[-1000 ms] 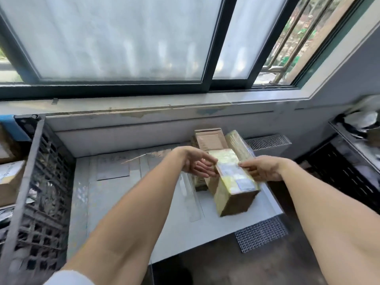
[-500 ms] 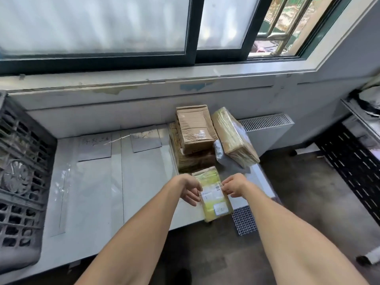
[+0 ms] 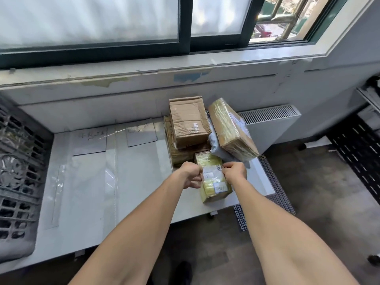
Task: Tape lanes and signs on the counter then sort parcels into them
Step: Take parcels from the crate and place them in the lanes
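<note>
Left hand [image 3: 190, 175]: you grip the taped parcel [image 3: 212, 177], left side.
Right hand [image 3: 235, 172]: you grip its right side.
Parcel: on counter [image 3: 141, 182], near-side of stacked parcels [image 3: 189, 128].

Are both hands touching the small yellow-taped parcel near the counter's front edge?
Touching. The head view shows the left hand and right hand gripping opposite sides of the small parcel.

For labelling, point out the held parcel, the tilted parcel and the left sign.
held parcel [image 3: 212, 174], head view, white label
tilted parcel [image 3: 228, 126], head view, top face
left sign [image 3: 90, 141], head view, sheet's middle
</note>
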